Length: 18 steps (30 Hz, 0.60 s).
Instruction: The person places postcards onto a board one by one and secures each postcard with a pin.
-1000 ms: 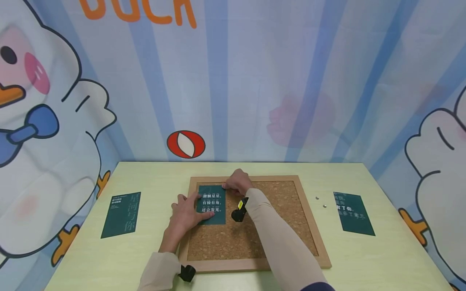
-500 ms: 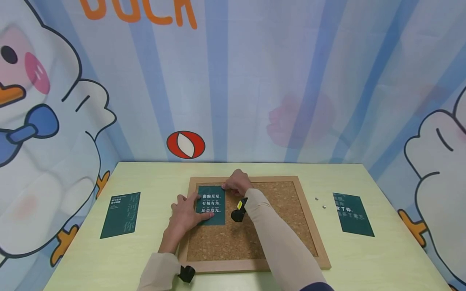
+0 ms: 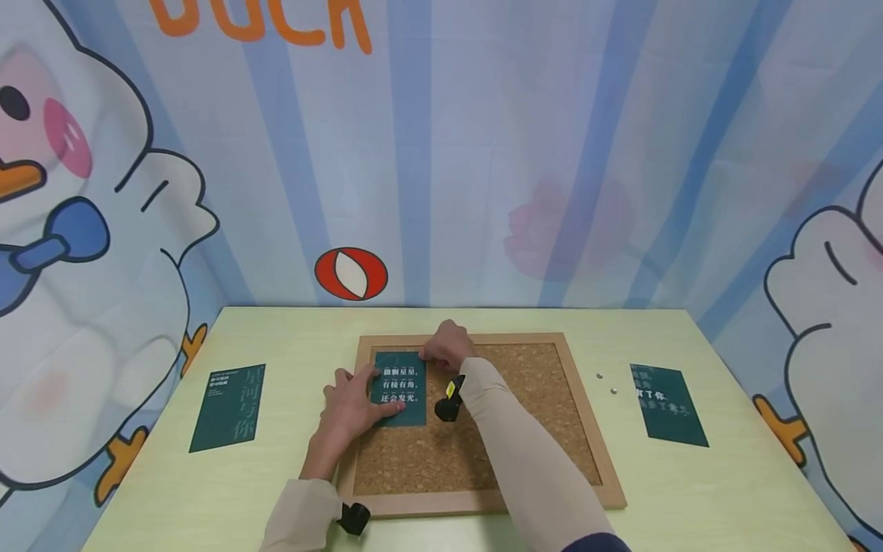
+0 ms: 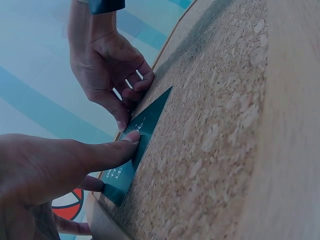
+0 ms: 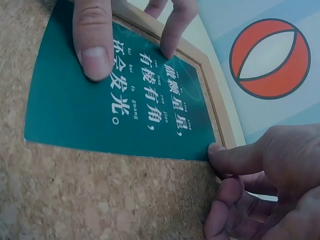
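A dark green card (image 5: 150, 115) with white printed characters lies on a wood-framed cork board (image 3: 469, 468), near its far left corner. My left hand (image 3: 350, 406) spreads over the card's left side, its thumb pressing the printed face while another fingertip touches the card close to the frame. At the card's far right corner, my right hand (image 3: 450, 345) presses down with its thumb tip (image 5: 216, 150); the other fingers curl beside the thumb. Whatever may lie under that thumb is hidden.
Another green card (image 3: 228, 408) lies on the table left of the board, and one more green card (image 3: 669, 405) lies to its right. Two small silvery round pieces, a farther piece (image 3: 599, 376) and a nearer piece (image 3: 613, 391), sit between board and right card. A printed curtain (image 3: 469, 153) hangs behind.
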Each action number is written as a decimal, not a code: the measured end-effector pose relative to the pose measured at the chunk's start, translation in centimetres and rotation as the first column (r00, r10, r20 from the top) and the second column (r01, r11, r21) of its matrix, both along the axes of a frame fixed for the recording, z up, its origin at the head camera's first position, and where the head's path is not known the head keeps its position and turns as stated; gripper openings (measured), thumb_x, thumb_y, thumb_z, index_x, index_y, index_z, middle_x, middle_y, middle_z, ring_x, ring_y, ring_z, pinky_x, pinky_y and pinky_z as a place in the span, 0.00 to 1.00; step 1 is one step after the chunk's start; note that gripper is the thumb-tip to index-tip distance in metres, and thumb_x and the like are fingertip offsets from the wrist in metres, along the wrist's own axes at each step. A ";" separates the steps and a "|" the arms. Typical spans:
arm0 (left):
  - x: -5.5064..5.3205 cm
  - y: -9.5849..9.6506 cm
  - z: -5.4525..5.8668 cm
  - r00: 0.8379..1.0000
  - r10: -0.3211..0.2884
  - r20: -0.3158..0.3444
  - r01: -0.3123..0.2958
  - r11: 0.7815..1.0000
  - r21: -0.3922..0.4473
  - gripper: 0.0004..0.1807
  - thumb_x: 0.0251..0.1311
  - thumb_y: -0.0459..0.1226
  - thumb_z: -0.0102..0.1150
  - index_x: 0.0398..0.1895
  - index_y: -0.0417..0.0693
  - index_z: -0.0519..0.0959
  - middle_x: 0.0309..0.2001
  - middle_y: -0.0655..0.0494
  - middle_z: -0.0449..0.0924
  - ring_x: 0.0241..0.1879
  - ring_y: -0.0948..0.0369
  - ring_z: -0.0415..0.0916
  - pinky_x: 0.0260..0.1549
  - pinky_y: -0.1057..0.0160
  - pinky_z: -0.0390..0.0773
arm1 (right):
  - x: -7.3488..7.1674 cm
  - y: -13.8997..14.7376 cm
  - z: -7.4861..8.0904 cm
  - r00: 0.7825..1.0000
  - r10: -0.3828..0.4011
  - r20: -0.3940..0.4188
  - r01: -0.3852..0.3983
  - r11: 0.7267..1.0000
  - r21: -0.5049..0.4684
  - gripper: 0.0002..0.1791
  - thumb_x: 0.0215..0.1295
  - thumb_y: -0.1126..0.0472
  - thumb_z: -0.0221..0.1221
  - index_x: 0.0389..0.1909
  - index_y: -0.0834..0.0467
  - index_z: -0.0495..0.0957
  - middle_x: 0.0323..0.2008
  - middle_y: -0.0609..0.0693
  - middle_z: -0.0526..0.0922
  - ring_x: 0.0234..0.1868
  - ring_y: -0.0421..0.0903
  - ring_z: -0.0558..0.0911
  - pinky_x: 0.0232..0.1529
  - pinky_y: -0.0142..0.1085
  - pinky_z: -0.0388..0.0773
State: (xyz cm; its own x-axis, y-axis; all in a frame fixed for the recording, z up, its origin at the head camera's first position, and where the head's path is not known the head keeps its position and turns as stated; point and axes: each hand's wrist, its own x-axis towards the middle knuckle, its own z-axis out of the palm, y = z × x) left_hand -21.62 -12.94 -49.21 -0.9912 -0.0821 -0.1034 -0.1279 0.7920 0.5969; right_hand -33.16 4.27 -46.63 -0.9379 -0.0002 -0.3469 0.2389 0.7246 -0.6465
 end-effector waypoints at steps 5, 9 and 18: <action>-0.1 0.0 0.0 1.000 0.001 -0.004 -0.001 1.000 0.001 0.49 0.53 0.54 0.79 0.75 0.47 0.69 0.57 0.33 0.63 0.55 0.35 0.62 0.45 0.35 0.76 | 0.4 0.0 0.2 1.000 0.008 -0.018 -0.008 1.000 0.008 0.10 0.64 0.63 0.68 0.31 0.67 0.80 0.14 0.51 0.69 0.14 0.46 0.69 0.16 0.37 0.63; -0.2 0.0 0.0 1.000 0.002 -0.012 -0.002 1.000 -0.006 0.49 0.52 0.54 0.80 0.75 0.47 0.69 0.57 0.33 0.63 0.55 0.35 0.62 0.45 0.35 0.76 | 0.5 -0.1 0.2 0.999 0.028 -0.033 -0.027 0.999 0.017 0.10 0.66 0.64 0.66 0.28 0.66 0.79 0.11 0.49 0.65 0.12 0.44 0.65 0.16 0.36 0.60; -0.2 0.1 -0.3 1.000 0.007 -0.014 -0.007 1.000 0.001 0.49 0.52 0.55 0.80 0.75 0.47 0.69 0.56 0.34 0.63 0.55 0.36 0.62 0.45 0.34 0.76 | 1.0 0.1 -0.4 0.993 0.059 -0.102 -0.052 0.996 0.069 0.15 0.66 0.62 0.65 0.21 0.61 0.75 0.15 0.50 0.67 0.17 0.46 0.67 0.20 0.40 0.64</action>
